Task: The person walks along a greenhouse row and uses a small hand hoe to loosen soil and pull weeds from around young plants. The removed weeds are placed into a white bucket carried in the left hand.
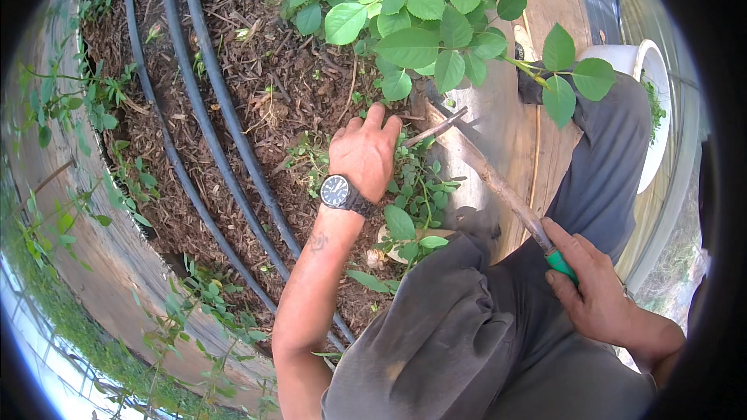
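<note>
My left hand [365, 149], with a watch [335, 191] at its wrist, reaches palm down onto the mulched soil [292, 99]; its fingertips lie among small weeds, and whether they pinch anything is hidden. At the right, my right hand [589, 280] is closed around the green grip [561, 267] of a long-handled hand tool [508, 192]. The tool's shaft slants up and left over the wooden edge of the bed. A thin brown prong or stick [436, 127] crosses near its far end, close to my left fingers. Low green plants [417, 175] grow right beside the left hand.
Black irrigation hoses [201, 111] run along the bed left of my arm. Leafy rose foliage [408, 41] overhangs its upper part. A white bucket [656, 61] holding greenery stands at the upper right. Wooden boards [117, 198] edge the bed at left, where thin stems lean over.
</note>
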`<action>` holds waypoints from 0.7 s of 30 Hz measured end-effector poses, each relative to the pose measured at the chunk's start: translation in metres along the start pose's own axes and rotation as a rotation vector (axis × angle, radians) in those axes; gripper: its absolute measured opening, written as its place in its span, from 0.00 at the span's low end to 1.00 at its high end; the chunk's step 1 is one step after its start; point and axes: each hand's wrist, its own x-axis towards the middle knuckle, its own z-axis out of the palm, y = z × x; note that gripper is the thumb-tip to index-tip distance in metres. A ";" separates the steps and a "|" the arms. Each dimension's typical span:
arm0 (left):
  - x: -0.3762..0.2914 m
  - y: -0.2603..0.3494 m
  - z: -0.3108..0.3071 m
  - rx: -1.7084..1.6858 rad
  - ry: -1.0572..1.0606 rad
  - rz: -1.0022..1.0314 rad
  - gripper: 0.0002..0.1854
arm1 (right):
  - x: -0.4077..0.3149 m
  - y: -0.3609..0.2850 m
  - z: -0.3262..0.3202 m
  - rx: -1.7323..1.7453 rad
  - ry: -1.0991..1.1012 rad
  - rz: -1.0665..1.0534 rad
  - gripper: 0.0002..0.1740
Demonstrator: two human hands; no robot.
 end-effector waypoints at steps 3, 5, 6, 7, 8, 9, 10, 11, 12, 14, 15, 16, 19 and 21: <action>-0.005 -0.001 0.001 -0.005 0.010 0.005 0.10 | 0.018 0.002 0.003 -0.155 0.051 -0.011 0.38; -0.006 0.001 0.003 0.000 0.064 0.010 0.10 | 0.026 -0.003 0.003 -0.258 0.036 -0.015 0.37; -0.007 0.001 0.003 -0.005 0.045 -0.006 0.10 | 0.029 -0.008 0.001 -0.323 0.029 0.006 0.37; -0.007 0.002 0.004 -0.005 0.033 -0.011 0.10 | 0.031 -0.013 -0.003 -0.376 0.005 -0.010 0.37; -0.008 0.002 0.004 -0.004 0.029 -0.013 0.10 | 0.032 -0.020 -0.008 -0.441 -0.020 -0.009 0.37; -0.008 0.003 0.004 -0.003 0.026 -0.015 0.11 | 0.034 -0.027 -0.013 -0.514 -0.062 0.014 0.38; -0.008 0.003 0.004 -0.012 0.023 -0.022 0.11 | 0.037 -0.034 -0.019 -0.546 -0.072 -0.024 0.38; -0.008 0.003 0.004 -0.009 0.028 -0.018 0.10 | 0.040 -0.040 -0.024 -0.586 -0.101 -0.039 0.39; -0.008 0.003 0.004 -0.008 0.033 -0.015 0.10 | 0.046 -0.044 -0.026 -0.632 -0.114 -0.077 0.39; -0.009 0.003 0.005 -0.003 0.045 -0.006 0.09 | 0.064 -0.043 -0.025 -0.639 -0.130 -0.151 0.41; -0.009 0.003 0.005 -0.006 0.037 -0.014 0.08 | 0.075 -0.040 -0.021 -0.644 -0.095 -0.253 0.41; -0.010 0.002 0.005 -0.010 0.044 -0.013 0.08 | 0.082 -0.035 -0.016 -0.619 -0.118 -0.198 0.40; -0.011 0.001 0.007 -0.017 0.075 -0.014 0.08 | 0.100 -0.009 -0.015 -0.526 -0.115 -0.182 0.37; -0.012 0.000 0.006 -0.030 0.080 -0.002 0.10 | 0.111 0.016 -0.030 -0.420 -0.141 -0.161 0.35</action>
